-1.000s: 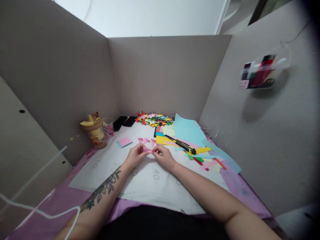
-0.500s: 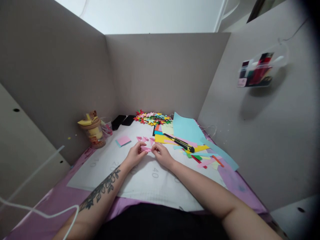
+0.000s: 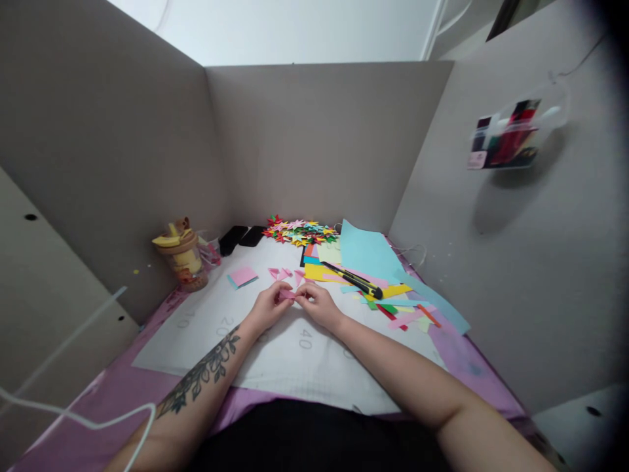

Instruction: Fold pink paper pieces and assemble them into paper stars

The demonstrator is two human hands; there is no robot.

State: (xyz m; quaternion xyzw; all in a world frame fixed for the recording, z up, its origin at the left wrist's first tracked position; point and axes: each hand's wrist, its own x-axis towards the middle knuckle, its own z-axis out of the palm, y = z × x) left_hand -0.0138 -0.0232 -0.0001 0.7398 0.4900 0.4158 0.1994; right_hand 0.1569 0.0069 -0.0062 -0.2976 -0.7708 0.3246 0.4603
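Between my two hands is a small folded piece of pink paper (image 3: 287, 295), held just above the white sheet (image 3: 206, 354). My left hand (image 3: 269, 305) pinches its left side, fingers closed around it. On its right end, the thumb and fingers of my right hand (image 3: 317, 304) are pressed together. Just beyond my fingertips lie several small folded pink paper pieces (image 3: 285, 273). A stack of square paper (image 3: 244, 276), pink on top with blue beneath, rests to the left of them. The exact folds in the held piece are partly hidden by my fingers.
A yellow-and-black utility knife (image 3: 361, 284) lies on coloured paper strips (image 3: 405, 319) at the right. Behind are a pile of folded paper stars (image 3: 299, 232) and a large light-blue sheet (image 3: 371, 252). A cup (image 3: 187, 265) and two dark phones (image 3: 232, 240) stand back left.
Both hands stay together on the pink paper. My fingers have shifted slightly, and the paper is turned a little and shows less between them.
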